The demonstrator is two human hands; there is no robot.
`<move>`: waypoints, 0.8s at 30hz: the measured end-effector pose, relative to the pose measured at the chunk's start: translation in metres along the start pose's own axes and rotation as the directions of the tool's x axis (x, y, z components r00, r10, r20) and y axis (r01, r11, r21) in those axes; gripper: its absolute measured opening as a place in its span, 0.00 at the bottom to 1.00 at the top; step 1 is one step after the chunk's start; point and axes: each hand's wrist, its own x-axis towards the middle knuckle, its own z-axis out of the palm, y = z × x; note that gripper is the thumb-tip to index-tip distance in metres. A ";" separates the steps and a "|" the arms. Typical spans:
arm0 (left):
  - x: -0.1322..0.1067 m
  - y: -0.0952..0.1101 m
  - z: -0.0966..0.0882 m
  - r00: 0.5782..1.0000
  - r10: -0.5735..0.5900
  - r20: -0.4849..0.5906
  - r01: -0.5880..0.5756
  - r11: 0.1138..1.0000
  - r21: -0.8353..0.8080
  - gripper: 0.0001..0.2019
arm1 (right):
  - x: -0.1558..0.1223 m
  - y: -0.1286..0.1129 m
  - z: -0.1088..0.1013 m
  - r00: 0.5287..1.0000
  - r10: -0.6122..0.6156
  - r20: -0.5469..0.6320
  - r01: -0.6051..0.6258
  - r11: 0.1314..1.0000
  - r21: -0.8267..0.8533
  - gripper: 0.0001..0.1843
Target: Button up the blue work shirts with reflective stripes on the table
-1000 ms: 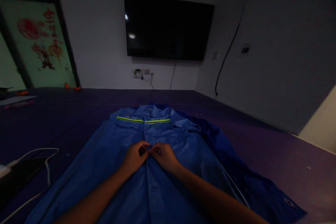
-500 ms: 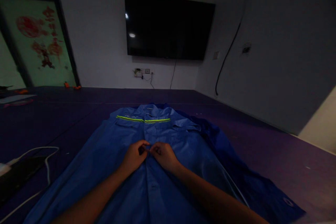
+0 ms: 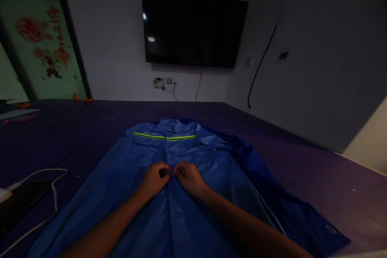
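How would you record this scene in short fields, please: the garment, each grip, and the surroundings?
Garment: blue shirt, front up, collar away from the person
Marking: yellow-green stripe across the chest
Left grip: thumb and finger pinching at the shirt's front edge
Right grip: fingertips at the same edge, close beside the left
Button between fingers: too dark to tell
Right of shirt: darker blue fabric
Left of shirt: white cable
Surface: purple
Wall: mounted television, screen dark
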 end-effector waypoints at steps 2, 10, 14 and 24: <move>0.000 -0.001 0.000 1.000 0.008 0.013 -0.008 1.000 0.012 0.09 | 0.000 0.000 0.000 1.000 -0.004 -0.003 0.004 1.000 -0.003 0.07; 0.000 -0.002 -0.002 0.998 0.038 0.040 -0.039 0.999 0.022 0.08 | 0.000 0.001 0.000 0.999 -0.032 0.005 0.032 0.999 -0.035 0.07; 0.000 -0.002 -0.002 0.998 0.048 0.037 -0.049 0.998 0.029 0.08 | 0.000 0.002 0.001 0.999 -0.044 -0.005 0.043 0.999 -0.029 0.06; -0.002 0.001 -0.001 0.999 0.053 -0.002 -0.053 0.998 0.046 0.06 | -0.002 -0.004 -0.001 1.000 0.003 -0.021 -0.002 0.999 0.044 0.04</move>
